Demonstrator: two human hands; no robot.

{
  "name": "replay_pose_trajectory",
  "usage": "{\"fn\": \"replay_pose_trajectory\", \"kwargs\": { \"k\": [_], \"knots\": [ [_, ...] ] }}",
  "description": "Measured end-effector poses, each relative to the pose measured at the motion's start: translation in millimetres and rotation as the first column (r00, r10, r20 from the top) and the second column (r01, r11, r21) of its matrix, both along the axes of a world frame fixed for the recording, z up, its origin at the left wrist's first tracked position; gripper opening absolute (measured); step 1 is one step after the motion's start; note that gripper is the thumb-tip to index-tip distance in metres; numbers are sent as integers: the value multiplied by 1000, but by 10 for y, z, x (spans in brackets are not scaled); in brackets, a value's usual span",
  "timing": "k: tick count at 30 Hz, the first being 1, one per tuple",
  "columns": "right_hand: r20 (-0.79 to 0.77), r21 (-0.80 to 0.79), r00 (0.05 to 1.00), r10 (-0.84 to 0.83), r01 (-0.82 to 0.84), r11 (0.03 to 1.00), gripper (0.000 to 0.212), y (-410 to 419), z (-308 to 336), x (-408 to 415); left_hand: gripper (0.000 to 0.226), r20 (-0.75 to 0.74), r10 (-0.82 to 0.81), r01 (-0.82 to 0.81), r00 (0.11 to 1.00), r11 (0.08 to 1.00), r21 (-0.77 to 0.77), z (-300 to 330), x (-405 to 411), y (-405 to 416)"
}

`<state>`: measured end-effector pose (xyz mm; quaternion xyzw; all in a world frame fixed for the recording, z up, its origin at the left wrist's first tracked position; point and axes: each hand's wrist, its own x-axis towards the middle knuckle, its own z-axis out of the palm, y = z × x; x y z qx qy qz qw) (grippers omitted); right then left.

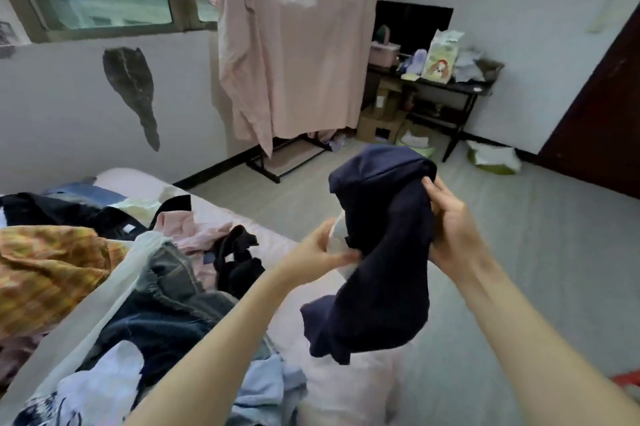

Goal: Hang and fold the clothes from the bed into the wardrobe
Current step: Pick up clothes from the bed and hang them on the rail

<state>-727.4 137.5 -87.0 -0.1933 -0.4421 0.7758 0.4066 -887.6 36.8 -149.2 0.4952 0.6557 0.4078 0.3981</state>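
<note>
A dark navy garment (384, 252) hangs bunched in the air over the bed's near corner. My right hand (450, 221) grips its upper right side. My left hand (325, 249) pinches a pale hanger (337, 233) that pokes out at the garment's left edge. The bed (346, 387), covered in a pink sheet, carries a heap of clothes: jeans (166, 290), an orange checked cloth (45, 269), a pink top (194, 231), a black item (235, 259) and a light blue piece (266, 387). The wardrobe is out of view.
A clothes rack (277, 162) draped with a pink sheet (291, 62) stands by the window. A dark desk (446, 86) with clutter and boxes beneath sits at the back right. Green basins (491, 159) lie on the grey floor. A dark door (602, 114) is at right.
</note>
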Motion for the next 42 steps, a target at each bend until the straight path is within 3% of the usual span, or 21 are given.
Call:
{"fn": "replay_pose_trajectory", "kwargs": {
  "k": [1,3,4,6,8,11,13,15,19,20,24,25,27,29,30,31,33,35,37,39,42],
  "knots": [
    [10,-7,999,-38,38,999,24,55,-18,167,13,-29,8,-9,1000,999,-41,-22,176,80],
    [158,27,972,-172,170,985,19,182,-85,628,24,-62,27,-33,998,994,-101,-29,586,272],
    [313,95,915,-256,238,967,17,242,-153,890,25,-3,42,-42,999,991,-129,0,792,337],
    [606,266,704,-369,258,929,33,260,-296,1411,23,213,80,-39,974,981,-190,76,1154,447],
    [734,341,555,-392,198,919,54,104,-445,1929,22,409,117,5,905,958,-285,181,1565,534],
    [731,243,661,-172,-17,970,55,-323,-650,2553,14,563,150,91,813,922,-377,243,2243,627],
    [713,171,701,-9,-161,972,67,-615,-780,2839,12,651,189,140,735,897,-419,266,2687,663],
    [718,232,685,-122,-71,970,71,-811,-911,3012,13,715,195,191,672,886,-422,282,3071,661],
    [728,353,448,-519,404,844,13,-976,-1147,3411,8,784,99,354,613,853,-384,408,3706,559],
    [755,372,362,-546,449,812,14,-1000,-1203,3585,8,791,79,372,607,851,-370,442,3817,541],
    [845,474,83,-528,339,812,15,-1128,-1269,4312,20,825,140,336,547,866,-370,373,4019,544],
    [837,496,61,-543,331,803,17,-1145,-1219,4461,25,817,137,335,560,865,-374,326,4057,536],
    [805,536,83,-588,323,780,26,-1159,-1048,4666,29,722,42,315,690,881,-353,212,4177,497],
    [792,549,90,-604,328,769,33,-1203,-859,4832,29,387,-199,303,900,925,-229,82,4425,428],
    [806,529,96,-584,328,783,36,-1212,-784,4894,34,123,-337,350,934,930,-112,31,4549,403],
    [829,494,99,-550,330,804,38,-1244,-721,4974,46,-125,-485,488,865,873,-9,-16,4709,377],
    [863,447,87,-498,328,832,35,-1301,-614,5085,74,-403,-727,792,557,610,-6,-102,5008,344],
    [855,459,47,-517,397,795,27,-1390,-503,5226,82,-377,-879,930,292,353,-103,-114,5310,325],
    [819,503,-40,-573,532,682,19,-1485,-393,5430,71,-152,-981,988,122,134,-72,-84,5630,286],
    [786,541,-139,-603,627,560,17,-1575,-274,5670,67,-86,-993,996,86,86,-2,-90,5960,250],
    [756,575,-222,-615,675,463,21,-1756,-88,6030,41,-279,-909,950,309,311,39,-93,6475,245]
  ]
}}
